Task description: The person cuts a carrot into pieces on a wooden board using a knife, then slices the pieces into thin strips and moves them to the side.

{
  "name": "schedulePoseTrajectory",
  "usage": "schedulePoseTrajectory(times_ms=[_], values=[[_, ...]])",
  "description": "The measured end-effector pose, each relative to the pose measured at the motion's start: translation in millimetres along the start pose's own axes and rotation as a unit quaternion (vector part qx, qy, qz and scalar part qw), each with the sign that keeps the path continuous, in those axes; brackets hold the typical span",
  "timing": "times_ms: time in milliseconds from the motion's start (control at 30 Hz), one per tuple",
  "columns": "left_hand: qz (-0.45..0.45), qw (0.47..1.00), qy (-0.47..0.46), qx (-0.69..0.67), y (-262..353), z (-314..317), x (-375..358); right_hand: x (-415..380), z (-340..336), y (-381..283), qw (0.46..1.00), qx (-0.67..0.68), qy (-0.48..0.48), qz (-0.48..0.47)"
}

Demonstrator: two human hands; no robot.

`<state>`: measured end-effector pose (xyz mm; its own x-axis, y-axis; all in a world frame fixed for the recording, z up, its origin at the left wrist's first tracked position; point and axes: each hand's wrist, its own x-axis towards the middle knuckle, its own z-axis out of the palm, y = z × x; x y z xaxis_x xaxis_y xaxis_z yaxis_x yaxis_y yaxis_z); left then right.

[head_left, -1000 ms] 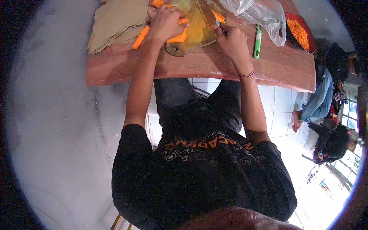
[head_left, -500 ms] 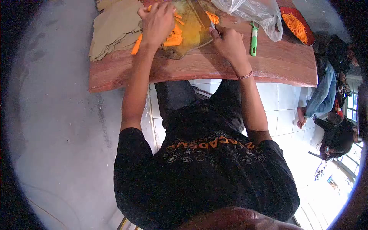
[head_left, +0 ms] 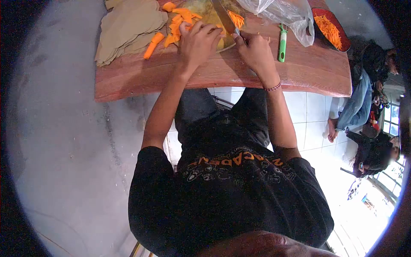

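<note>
My right hand [head_left: 258, 53] grips a knife [head_left: 223, 17], its blade pointing away across the cutting board [head_left: 206, 9]. My left hand [head_left: 199, 45] is over the near part of the board, fingers apart and bent, with bits of orange carrot showing at the fingertips. Whether it touches them is hard to see. Carrot slices [head_left: 182, 16] lie heaped left of the knife, partly behind the left hand. Thin carrot strips [head_left: 236, 19] sit just right of the blade. A thick carrot piece [head_left: 153, 45] rests on the wooden table, left of the board.
Brown flat sheets [head_left: 128, 32] cover the table's left side. Right of my right hand lies a green-and-white peeler [head_left: 282, 45]. Beyond it are a clear plastic bag [head_left: 284, 17] and a red tray [head_left: 347, 42] of shredded carrot. People sit at the far right.
My left hand has moved right, from the carrot pieces at the left toward the knife, uncovering the slices. My right hand stays nearly in place with the knife.
</note>
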<state>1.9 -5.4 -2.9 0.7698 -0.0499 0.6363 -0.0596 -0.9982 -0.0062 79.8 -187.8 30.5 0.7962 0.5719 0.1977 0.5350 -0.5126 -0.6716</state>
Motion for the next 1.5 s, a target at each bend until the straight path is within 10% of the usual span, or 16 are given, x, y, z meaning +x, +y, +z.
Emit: schedulePoseTrajectory(times_ms=[1500], values=[[-0.126, 0.988, -0.053, -0.073, -7, 5, -5, -5, 5, -11, 1.000, 0.002, -0.014, 0.000]])
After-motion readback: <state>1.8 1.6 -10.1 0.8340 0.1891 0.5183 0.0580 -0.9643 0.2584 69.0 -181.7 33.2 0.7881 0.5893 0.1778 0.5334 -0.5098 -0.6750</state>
